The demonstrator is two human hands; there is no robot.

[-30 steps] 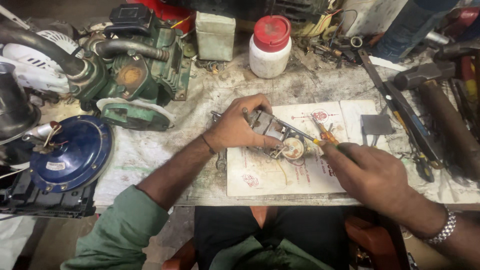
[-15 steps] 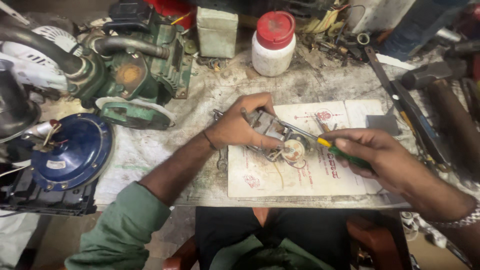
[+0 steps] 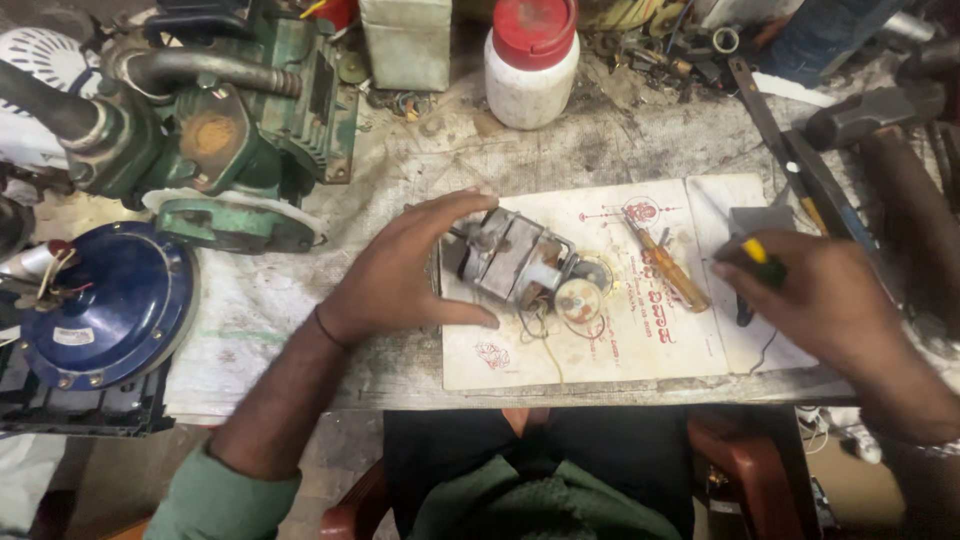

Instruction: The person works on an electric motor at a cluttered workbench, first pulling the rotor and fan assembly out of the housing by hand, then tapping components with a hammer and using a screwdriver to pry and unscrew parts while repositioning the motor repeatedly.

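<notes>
The left hand [image 3: 400, 275] is cupping, fingers spread, the small metal motor assembly [image 3: 515, 262] lying on printed paper [image 3: 600, 350]; the right hand [image 3: 825, 300] is gripping a yellow-and-green-handled tool [image 3: 762, 262].

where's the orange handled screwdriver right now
In the head view the orange-handled screwdriver lies on the printed paper sheet, right of centre, between the small metal mechanism and the right hand, touching neither.
</notes>
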